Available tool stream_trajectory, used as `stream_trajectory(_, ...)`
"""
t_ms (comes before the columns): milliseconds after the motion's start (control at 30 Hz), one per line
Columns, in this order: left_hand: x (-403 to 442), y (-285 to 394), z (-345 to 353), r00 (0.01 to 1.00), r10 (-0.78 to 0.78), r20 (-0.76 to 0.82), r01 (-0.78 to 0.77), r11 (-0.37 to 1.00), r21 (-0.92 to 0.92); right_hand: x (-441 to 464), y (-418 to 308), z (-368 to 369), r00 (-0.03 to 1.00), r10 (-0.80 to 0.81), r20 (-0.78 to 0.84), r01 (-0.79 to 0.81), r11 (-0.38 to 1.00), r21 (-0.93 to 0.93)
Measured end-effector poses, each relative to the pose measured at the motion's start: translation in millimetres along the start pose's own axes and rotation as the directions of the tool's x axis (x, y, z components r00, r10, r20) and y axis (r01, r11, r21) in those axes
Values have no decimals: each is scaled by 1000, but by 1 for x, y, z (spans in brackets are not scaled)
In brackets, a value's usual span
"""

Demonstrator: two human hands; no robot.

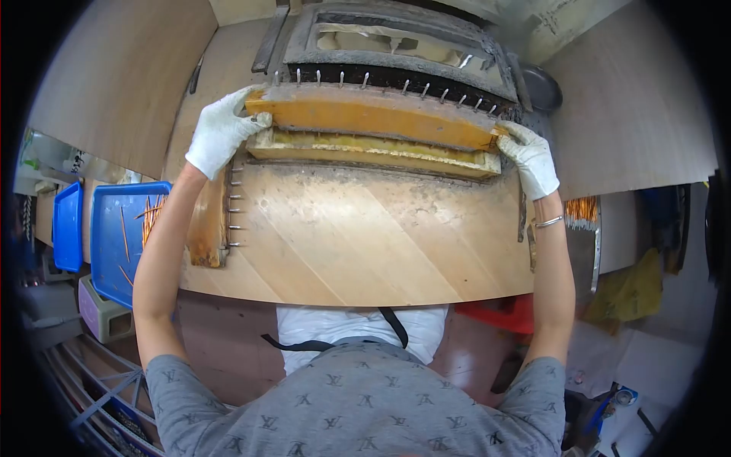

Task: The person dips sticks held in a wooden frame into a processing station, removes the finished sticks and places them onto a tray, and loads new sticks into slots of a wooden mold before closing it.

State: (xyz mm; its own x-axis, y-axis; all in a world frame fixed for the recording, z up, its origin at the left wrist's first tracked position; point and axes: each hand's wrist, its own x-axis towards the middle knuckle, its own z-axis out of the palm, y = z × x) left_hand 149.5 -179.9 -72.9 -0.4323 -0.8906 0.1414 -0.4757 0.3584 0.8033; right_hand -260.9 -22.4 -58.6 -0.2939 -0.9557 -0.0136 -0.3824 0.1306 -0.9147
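A long orange-brown wooden bar with a row of metal pins along its far edge spans the space between my gloved hands. My left hand grips its left end, thumb on the near side. At the right end, my right hand has its fingers closed on the bar. Just below and nearer to me lies a narrow trough with a yellowish inside, partly hidden by the bar. Beyond the bar stands a dark grey heater-like frame with a shiny window.
Another wooden piece with pins lies at the table's left side. Blue trays stand left, one holding thin orange sticks. More orange sticks are at the right. Wooden panels flank the table. A dark round bowl sits back right.
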Motion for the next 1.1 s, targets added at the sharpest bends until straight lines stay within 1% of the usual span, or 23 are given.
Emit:
stream_trajectory(33, 1, -2, 0, 1000, -13, 12, 14, 997, -73, 0, 0, -1, 1000, -1, 13, 1, 1000, -21)
stream_trajectory(67, 1, -3, 0, 1000, -8, 16, 9, 998, -69, 0, 1, -1, 1000, -1, 7, 1, 1000, -16)
stream_trajectory(133, 1, -2, 0, 999, 38, -7, -38, 996, 77, -1, 1, 0, 1000, 5, 2, -4, 1000, -7)
stream_trajectory(167, 1, -2, 1, 999, 40, -7, -39, 996, 81, -2, 0, 0, 1000, 3, 1, -3, 1000, -3)
stream_trajectory(233, 1, -3, 2, 999, 34, -18, -34, 999, 37, -2, -2, 1, 1000, -3, -9, 3, 1000, -17)
stream_trajectory(267, 1, -2, 1, 999, 35, -22, -34, 998, 43, -3, -3, 1, 1000, -8, -7, 8, 1000, -12)
stream_trajectory(333, 0, 2, 0, 1000, 3, -4, -3, 1000, -15, -4, -5, 1, 999, -34, -10, 34, 999, -19)
stream_trajectory(467, -2, 11, 0, 1000, -21, -4, 21, 1000, -1, -3, -3, 2, 1000, -13, -26, 13, 1000, 16)
stream_trajectory(533, -2, 14, 0, 1000, 9, -3, -9, 990, 140, -3, -2, 3, 999, -22, -29, 23, 1000, 12)
stream_trajectory(567, -2, 15, -1, 1000, 17, -4, -17, 990, 139, -3, -3, 3, 999, -31, -34, 31, 1000, 5)
stream_trajectory(633, -1, 17, -2, 998, -60, 3, 60, 998, -17, -2, -10, -1, 999, -27, -37, 27, 999, 19)
stream_trajectory(667, 1, 12, -4, 1000, 11, -23, -12, 998, -61, -2, -15, -3, 999, -15, -30, 16, 999, 34)
stream_trajectory(700, 3, 22, -8, 1000, -2, -22, 2, 1000, -4, -3, -24, -6, 999, -15, -42, 16, 999, 36)
stream_trajectory(733, 5, 36, -15, 1000, -19, -23, 20, 998, 53, -1, -29, -11, 999, -13, -49, 18, 995, 96)
stream_trajectory(767, 10, 44, -21, 999, 9, -43, -6, 997, 77, 2, -35, -16, 999, -11, -53, 19, 988, 153)
stream_trajectory(800, 16, 52, -28, 998, 48, -50, -40, 987, 158, 4, -47, -20, 995, -28, -95, 34, 997, 70)
stream_trajectory(833, 24, 59, -34, 995, 86, -55, -70, 968, 240, 10, -55, -27, 994, -24, -110, 30, 998, 55)
stream_trajectory(900, 46, 67, -46, 967, 249, -58, -215, 914, 343, 26, -69, -38, 989, -112, -100, 118, 991, 57)
stream_trajectory(933, 56, 70, -48, 960, 269, -83, -230, 919, 320, 39, -70, -46, 979, -156, -130, 151, 987, -46)
stream_trajectory(1000, 80, 77, -50, 954, 283, -103, -233, 909, 345, 56, -79, -53, 968, -199, -154, 186, 978, -98)
stream_trajectory(1100, 108, 73, -41, 944, 311, -108, -249, 889, 383, 81, -73, -57, 967, -202, -157, 188, 977, -103)
